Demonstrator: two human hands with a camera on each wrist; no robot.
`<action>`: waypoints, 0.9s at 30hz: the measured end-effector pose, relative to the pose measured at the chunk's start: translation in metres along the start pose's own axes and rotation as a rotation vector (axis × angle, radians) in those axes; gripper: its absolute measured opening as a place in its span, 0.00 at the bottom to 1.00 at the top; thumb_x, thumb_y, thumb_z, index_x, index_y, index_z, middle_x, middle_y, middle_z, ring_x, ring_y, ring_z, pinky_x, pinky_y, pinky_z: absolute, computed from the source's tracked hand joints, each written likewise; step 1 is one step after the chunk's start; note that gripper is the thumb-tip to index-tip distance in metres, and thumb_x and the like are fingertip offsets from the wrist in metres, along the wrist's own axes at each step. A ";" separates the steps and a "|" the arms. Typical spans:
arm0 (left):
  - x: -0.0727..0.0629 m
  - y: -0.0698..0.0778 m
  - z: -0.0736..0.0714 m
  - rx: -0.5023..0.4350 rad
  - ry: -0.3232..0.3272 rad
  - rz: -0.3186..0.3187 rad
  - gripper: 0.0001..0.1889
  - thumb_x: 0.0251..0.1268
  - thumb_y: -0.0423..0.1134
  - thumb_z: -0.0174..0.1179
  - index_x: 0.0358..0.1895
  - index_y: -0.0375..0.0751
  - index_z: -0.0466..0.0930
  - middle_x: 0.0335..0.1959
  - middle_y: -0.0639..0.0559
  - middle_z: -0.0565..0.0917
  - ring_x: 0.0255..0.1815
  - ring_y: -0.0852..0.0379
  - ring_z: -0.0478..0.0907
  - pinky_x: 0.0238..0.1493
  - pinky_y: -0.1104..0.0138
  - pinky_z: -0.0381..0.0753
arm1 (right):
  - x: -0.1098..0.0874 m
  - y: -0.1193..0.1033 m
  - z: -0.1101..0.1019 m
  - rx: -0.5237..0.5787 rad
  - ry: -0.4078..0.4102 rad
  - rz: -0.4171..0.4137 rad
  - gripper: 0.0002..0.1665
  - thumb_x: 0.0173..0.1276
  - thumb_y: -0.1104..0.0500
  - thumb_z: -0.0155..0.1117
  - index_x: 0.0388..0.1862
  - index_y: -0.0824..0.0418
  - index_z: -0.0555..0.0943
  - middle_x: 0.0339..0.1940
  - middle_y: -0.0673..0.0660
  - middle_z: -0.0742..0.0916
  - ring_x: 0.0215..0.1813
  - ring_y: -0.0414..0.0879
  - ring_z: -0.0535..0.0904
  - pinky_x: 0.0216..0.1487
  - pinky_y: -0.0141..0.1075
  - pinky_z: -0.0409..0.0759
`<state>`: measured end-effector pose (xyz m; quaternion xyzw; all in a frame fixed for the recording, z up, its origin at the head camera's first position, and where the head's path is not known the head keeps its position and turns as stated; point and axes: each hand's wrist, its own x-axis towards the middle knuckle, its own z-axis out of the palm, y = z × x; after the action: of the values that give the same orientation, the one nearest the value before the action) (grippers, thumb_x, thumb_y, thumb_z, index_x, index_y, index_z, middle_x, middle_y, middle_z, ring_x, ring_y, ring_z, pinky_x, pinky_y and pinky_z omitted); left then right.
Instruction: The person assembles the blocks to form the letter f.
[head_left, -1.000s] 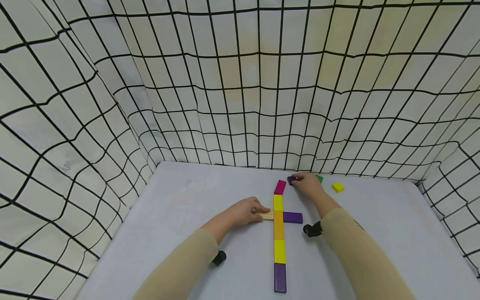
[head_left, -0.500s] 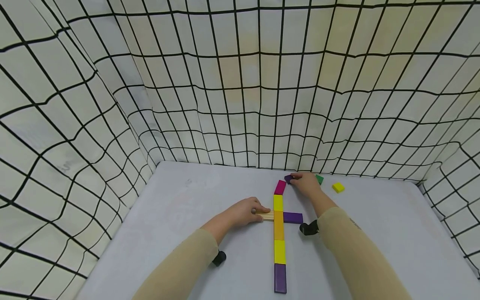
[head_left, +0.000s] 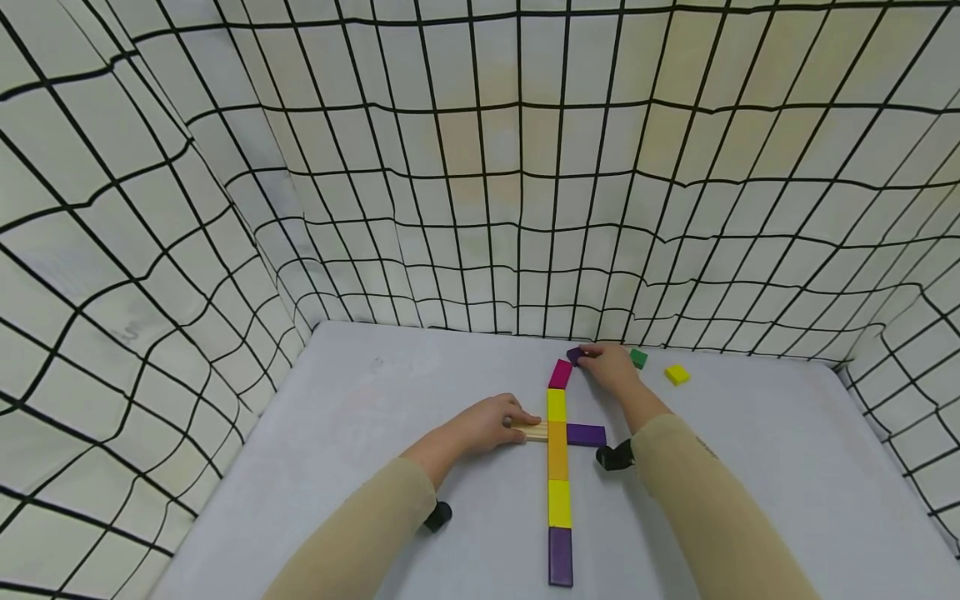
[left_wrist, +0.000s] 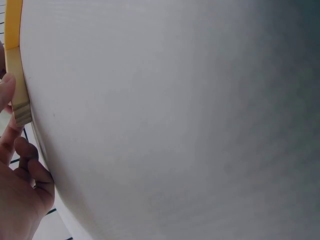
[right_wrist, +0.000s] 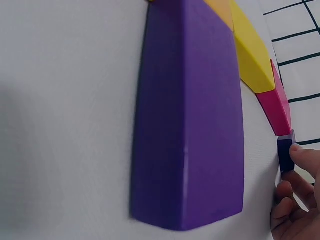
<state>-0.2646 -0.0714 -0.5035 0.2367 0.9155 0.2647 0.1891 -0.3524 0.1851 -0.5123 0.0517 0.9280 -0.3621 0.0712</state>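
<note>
My left hand (head_left: 491, 423) grips a plain wood block (head_left: 536, 432), whose inner end meets the side of an orange block (head_left: 557, 450). In the left wrist view, thumb and fingers are on either side of it. My right hand (head_left: 611, 368) pinches a small dark purple block (head_left: 574, 356) by the far end of a tilted magenta block (head_left: 560, 375); the right wrist view shows the two ends close together. A yellow block (head_left: 557, 406) joins magenta to orange. Opposite the wood block, a long purple block (head_left: 586, 435) juts out to the right.
Nearer me, the row continues with a yellow block (head_left: 559, 503) and a purple block (head_left: 560, 557). A green block (head_left: 638, 358) and a loose yellow block (head_left: 677, 374) lie right of my right hand. Black netting (head_left: 517, 225) stands along the table's far edge.
My right hand has shifted slightly left with the small purple block, bringing it up to the magenta block and turning it a little. The left hand stays on the wood block.
</note>
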 end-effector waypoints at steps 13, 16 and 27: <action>0.001 -0.001 0.001 0.004 0.000 0.006 0.19 0.66 0.47 0.65 0.60 0.63 0.82 0.48 0.63 0.77 0.46 0.62 0.73 0.55 0.65 0.75 | -0.001 -0.002 0.003 0.032 0.008 0.000 0.23 0.75 0.55 0.59 0.67 0.54 0.78 0.65 0.64 0.77 0.60 0.58 0.70 0.64 0.51 0.69; 0.001 -0.001 0.001 0.004 -0.001 0.007 0.19 0.66 0.47 0.65 0.61 0.63 0.82 0.48 0.63 0.77 0.46 0.62 0.73 0.56 0.65 0.75 | 0.000 -0.002 0.003 0.026 0.004 0.003 0.23 0.75 0.55 0.59 0.67 0.53 0.78 0.64 0.64 0.78 0.59 0.58 0.71 0.63 0.51 0.70; 0.000 0.002 -0.001 0.005 -0.006 0.002 0.19 0.66 0.47 0.65 0.60 0.62 0.82 0.49 0.62 0.77 0.47 0.62 0.73 0.56 0.64 0.75 | 0.001 -0.004 0.003 0.009 -0.006 -0.012 0.22 0.75 0.56 0.58 0.67 0.55 0.78 0.59 0.64 0.81 0.54 0.56 0.72 0.57 0.48 0.72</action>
<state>-0.2642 -0.0708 -0.5015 0.2389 0.9154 0.2619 0.1908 -0.3536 0.1798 -0.5120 0.0454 0.9263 -0.3671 0.0716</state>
